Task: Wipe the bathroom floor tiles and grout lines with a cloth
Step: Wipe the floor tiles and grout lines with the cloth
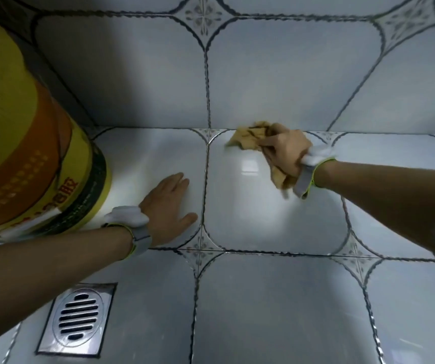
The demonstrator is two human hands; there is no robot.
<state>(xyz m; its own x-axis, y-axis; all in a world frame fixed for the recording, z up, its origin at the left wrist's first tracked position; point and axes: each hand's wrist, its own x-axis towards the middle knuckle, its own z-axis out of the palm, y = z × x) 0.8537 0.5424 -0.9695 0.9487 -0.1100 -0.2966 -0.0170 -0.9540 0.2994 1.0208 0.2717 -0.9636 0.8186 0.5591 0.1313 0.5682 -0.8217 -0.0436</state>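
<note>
The right hand [286, 151] grips a crumpled tan cloth [249, 136] on the glossy white floor tiles [263, 206] by the far wall; the left hand [170, 206] presses flat, fingers straight, near a yellow bucket [27, 153].

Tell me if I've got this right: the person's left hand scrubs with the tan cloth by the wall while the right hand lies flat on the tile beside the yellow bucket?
Not quite: the hands are swapped. The head view shows the right hand gripping the tan cloth by the wall, while the left hand lies flat on the tile beside the yellow bucket.

open floor tiles [276, 306] ahead; yellow bucket [27, 158] blocks the left, wall [276, 74] behind.
</note>
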